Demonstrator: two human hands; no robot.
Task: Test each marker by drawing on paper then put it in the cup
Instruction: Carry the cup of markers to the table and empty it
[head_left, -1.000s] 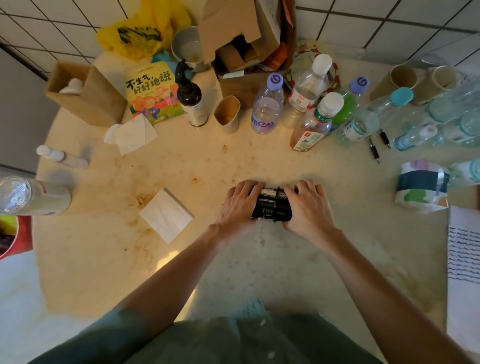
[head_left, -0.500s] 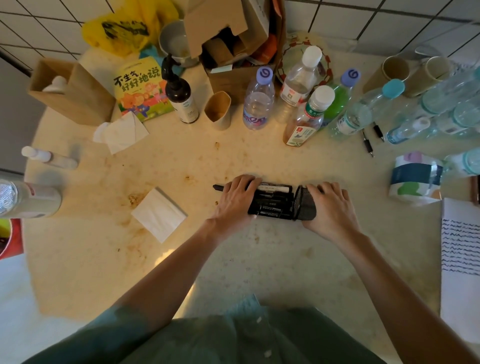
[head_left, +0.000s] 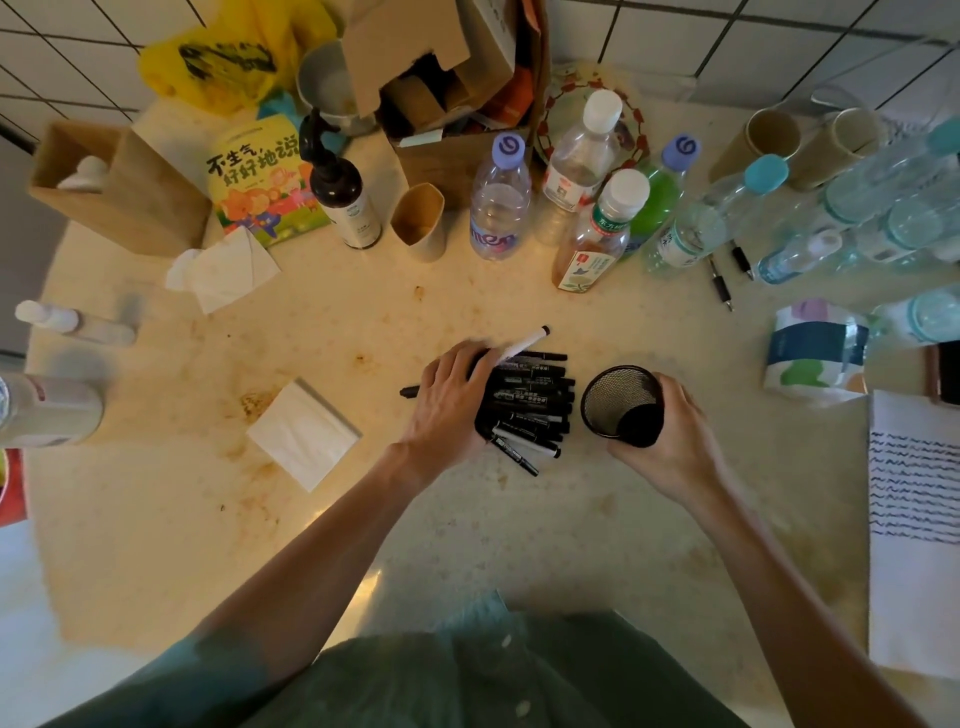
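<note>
Now the markers (head_left: 530, 397) lie heaped lengthwise between the hands; left hand (head_left: 447, 400) rests flat across them, nearest; right hand (head_left: 670, 447) grips the empty cup (head_left: 621, 405) just beside.

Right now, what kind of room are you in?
Probably a home kitchen or dining corner. A round table stands against a white tiled wall, crowded with drink bottles, tissues and a children's picture book.
</note>
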